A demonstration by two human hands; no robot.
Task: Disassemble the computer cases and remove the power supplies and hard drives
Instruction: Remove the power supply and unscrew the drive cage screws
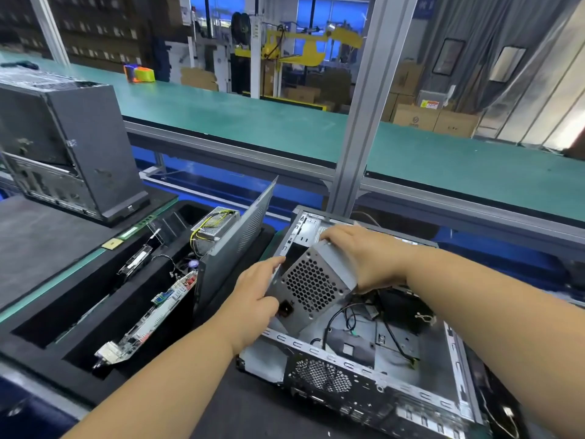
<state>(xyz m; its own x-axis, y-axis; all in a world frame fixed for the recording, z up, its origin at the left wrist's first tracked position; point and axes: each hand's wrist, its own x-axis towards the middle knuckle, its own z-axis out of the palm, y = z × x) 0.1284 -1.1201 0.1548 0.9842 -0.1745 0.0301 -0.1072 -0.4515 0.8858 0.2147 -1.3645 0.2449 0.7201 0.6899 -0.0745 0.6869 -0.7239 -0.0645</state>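
Observation:
An open grey computer case (pixel 364 372) lies on its side in front of me with loose black cables inside. A grey power supply (pixel 311 288) with a honeycomb vent is tilted up out of the case's left end. My right hand (pixel 361 255) grips its top and far side. My left hand (pixel 256 296) holds its left edge, thumb on the vented face near the power socket. A second power supply (pixel 215 224) with yellow wires sits in the black foam tray (pixel 79 353) to the left.
The tray also holds a circuit board (pixel 148 321), a drive-like part (pixel 136 259) and a leaning grey side panel (pixel 234 239). A closed dark computer case (pixel 72 147) stands at far left. Behind runs a green conveyor belt (pixel 285 125) with an aluminium post (pixel 361 115).

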